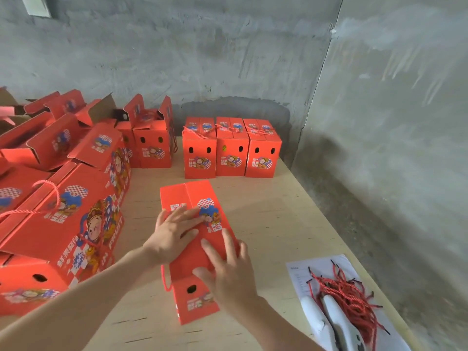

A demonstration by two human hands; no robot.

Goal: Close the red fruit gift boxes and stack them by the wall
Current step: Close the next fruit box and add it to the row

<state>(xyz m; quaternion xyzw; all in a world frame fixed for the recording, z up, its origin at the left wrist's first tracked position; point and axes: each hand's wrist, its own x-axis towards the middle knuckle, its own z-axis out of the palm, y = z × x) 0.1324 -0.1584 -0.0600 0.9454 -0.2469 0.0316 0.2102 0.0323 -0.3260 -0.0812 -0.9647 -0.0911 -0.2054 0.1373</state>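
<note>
A red fruit gift box point(188, 198) stands in front of me on the pale wooden table point(276, 214), its two top flaps folded down. My left hand point(172, 234) lies flat on the left flap with fingers spread. My right hand point(225, 269) presses flat on the near right part of the top. A red rope handle point(166, 279) loops out at the box's near left side. Three closed red boxes point(231, 148) stand in a row by the back wall.
Several open red boxes point(152, 138) and larger ones point(65, 219) crowd the table's left side. At the near right a sheet of paper point(298, 272) bears a heap of red cords point(347, 295) and a white tool point(334, 320). Grey concrete walls point(379, 122) meet at the right.
</note>
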